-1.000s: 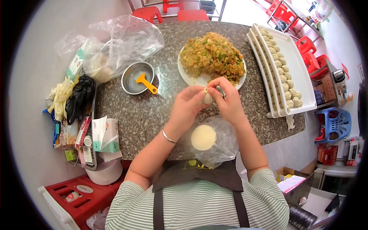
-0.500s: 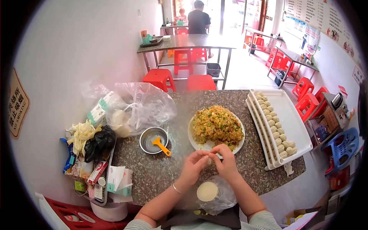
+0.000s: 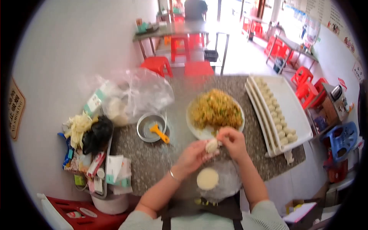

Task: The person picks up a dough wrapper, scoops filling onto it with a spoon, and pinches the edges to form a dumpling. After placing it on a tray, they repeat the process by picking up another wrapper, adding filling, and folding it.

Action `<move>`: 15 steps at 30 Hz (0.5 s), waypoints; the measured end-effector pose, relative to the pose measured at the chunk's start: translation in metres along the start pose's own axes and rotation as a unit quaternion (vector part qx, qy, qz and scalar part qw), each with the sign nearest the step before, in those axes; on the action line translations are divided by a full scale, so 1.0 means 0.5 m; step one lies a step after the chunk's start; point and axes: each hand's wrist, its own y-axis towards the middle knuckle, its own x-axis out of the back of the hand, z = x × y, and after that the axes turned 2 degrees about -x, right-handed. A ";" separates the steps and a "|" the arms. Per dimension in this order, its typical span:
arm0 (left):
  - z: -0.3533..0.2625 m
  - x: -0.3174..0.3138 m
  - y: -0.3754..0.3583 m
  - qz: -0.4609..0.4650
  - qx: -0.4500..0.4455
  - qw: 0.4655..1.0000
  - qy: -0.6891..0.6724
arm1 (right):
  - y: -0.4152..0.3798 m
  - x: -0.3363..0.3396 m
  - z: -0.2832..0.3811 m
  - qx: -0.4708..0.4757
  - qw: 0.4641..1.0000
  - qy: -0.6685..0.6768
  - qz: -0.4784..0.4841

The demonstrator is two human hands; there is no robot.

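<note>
A pleated, pale dumpling (image 3: 211, 146) rests in the fingers of my left hand (image 3: 191, 156), which has a bracelet at the wrist. My right hand (image 3: 234, 143) pinches the dumpling's right end. Both hands are just in front of a white plate (image 3: 191, 129) heaped with chopped yellow-green filling (image 3: 217, 110). Below them, a stack of round wrappers (image 3: 207, 179) lies on a clear plastic bag (image 3: 229, 184). To the left stands a metal bowl (image 3: 141, 135) with an orange-handled scraper (image 3: 160, 133) in it.
Stacked white trays (image 3: 297, 109) at the right hold rows of finished dumplings (image 3: 273, 107). Plastic bags (image 3: 147, 92) and a cluttered tray (image 3: 109, 147) line the left side. Red stools (image 3: 157, 65) and a dining table (image 3: 172, 30) stand beyond the speckled counter (image 3: 176, 86).
The dumpling, earlier mostly hidden between my fingers, now shows its pleats in my left hand. My right hand has moved to its right end. The camera view has tilted down.
</note>
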 end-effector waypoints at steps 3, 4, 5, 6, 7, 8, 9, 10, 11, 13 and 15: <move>-0.001 -0.015 0.001 -0.042 -0.007 0.997 0.060 | -0.008 -0.008 -0.017 -0.027 0.999 -0.011 -0.028; -0.003 -0.011 0.002 -0.028 -0.010 0.997 0.068 | -0.008 -0.004 -0.025 -0.045 0.999 0.000 -0.025; -0.010 -0.021 0.000 -0.048 0.005 0.996 0.073 | -0.005 0.001 -0.029 -0.029 0.999 0.016 -0.014; -0.020 -0.043 -0.002 -0.069 0.007 0.992 0.109 | -0.005 0.007 -0.028 -0.008 0.999 0.032 -0.004; -0.015 -0.040 -0.001 -0.074 0.001 0.993 0.094 | -0.009 0.014 -0.018 -0.022 0.999 0.031 -0.006; -0.012 -0.038 0.000 -0.077 -0.009 0.994 0.081 | -0.010 0.020 0.002 -0.026 0.999 0.008 0.024; -0.009 -0.035 0.002 -0.079 -0.004 0.994 0.077 | -0.009 0.024 0.022 -0.028 0.998 -0.014 0.055; -0.006 -0.034 0.005 -0.067 -0.012 0.995 0.076 | -0.008 0.024 0.043 -0.033 0.998 -0.015 0.053; -0.002 -0.034 0.006 -0.054 -0.020 0.996 0.075 | -0.005 0.020 0.065 0.024 0.991 -0.092 0.099; 0.006 -0.041 0.004 -0.075 -0.016 0.990 0.116 | -0.011 0.016 0.074 0.101 0.959 -0.213 0.155; 0.009 -0.053 0.002 -0.080 -0.011 0.984 0.159 | -0.021 0.018 0.076 0.085 0.960 -0.217 0.156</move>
